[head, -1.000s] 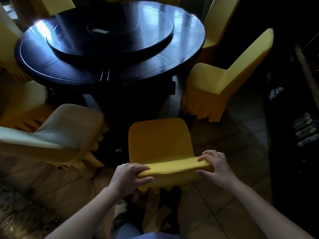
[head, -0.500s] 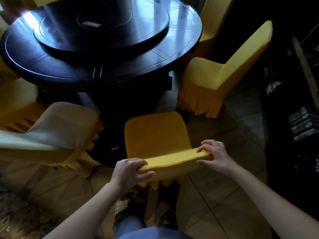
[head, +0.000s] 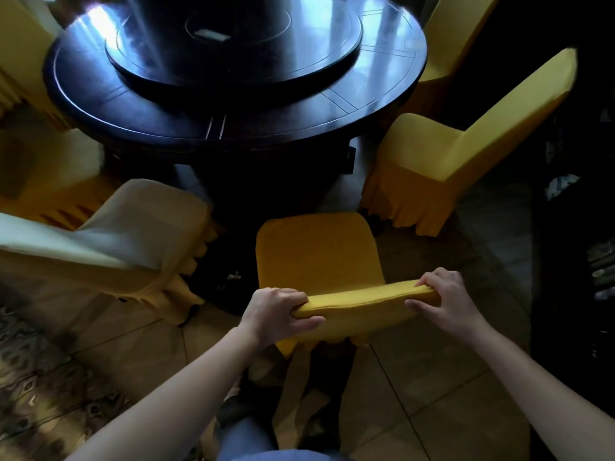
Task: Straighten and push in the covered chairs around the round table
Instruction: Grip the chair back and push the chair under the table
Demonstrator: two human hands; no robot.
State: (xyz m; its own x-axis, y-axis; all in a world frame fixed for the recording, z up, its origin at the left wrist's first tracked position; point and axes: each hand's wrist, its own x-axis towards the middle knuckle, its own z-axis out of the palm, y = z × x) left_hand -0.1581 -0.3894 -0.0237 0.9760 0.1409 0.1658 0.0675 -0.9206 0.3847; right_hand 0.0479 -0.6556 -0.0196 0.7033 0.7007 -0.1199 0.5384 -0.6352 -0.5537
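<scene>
One round desk point(head: 382, 104); at least five covered chairs; your left hand point(head: 276, 314) and right hand point(head: 446, 304), fingers clamped on backrest top of near chair point(head: 316, 254), desk's 6 o'clock; seat front short of desk rim; yellow chair point(head: 466, 154) at 4, pale chair point(head: 126, 234) at 8, floor point(head: 432, 361) gaps between.

Dim overall, glare on the round table point(head: 332, 104), edges blurred, bowed
</scene>
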